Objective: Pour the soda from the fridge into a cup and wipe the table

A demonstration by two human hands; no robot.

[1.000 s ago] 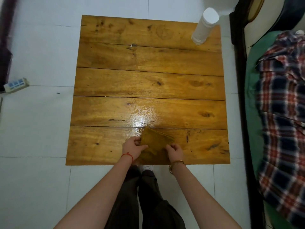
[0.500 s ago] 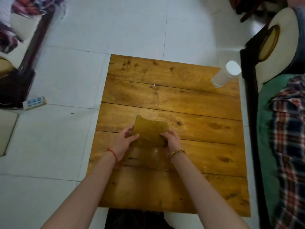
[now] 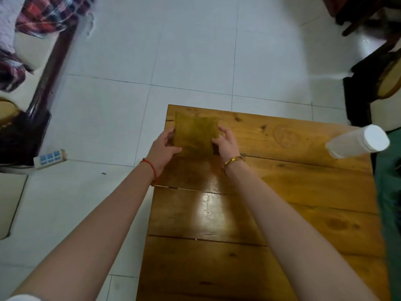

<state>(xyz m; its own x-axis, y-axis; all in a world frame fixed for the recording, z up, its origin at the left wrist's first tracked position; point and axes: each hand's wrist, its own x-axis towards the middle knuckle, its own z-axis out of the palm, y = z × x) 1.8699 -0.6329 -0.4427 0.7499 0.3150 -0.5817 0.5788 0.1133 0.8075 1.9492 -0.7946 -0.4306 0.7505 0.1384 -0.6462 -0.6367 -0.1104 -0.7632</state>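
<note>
Cloth (image 3: pixel 196 135) first: a square, olive-yellow piece with a coarse, nubbly weave, lying flat on the far left corner of the table (image 3: pixel 303 192). I have both hands on it. My left hand (image 3: pixel 163 148) pinches the cloth's left edge, thumb underneath the hem, fingers curled over. My right hand (image 3: pixel 226 144) clamps the right edge the same way, fingertips pressed into the fabric. Red string bracelet (image 3: pixel 149 168) on the left wrist, gold bangle (image 3: pixel 233 160) on the right.

Table is built of wide wooden planks, honey-brown, varnished, with dark knots and narrow seams between boards. On the near side of the cloth a glossy patch shines on the planks; whether that is wet film or light on the varnish I cannot tell.

At the table's far right corner stands a translucent plastic cup (image 3: pixel 355 142), tall, slightly tapered, with a white rim or lid; contents not readable.

Left of the table, on smooth white floor tiles, sits a white power strip (image 3: pixel 50 157) with blue sockets. Right of the table, green fabric (image 3: pixel 388 192) runs along its edge.
</note>
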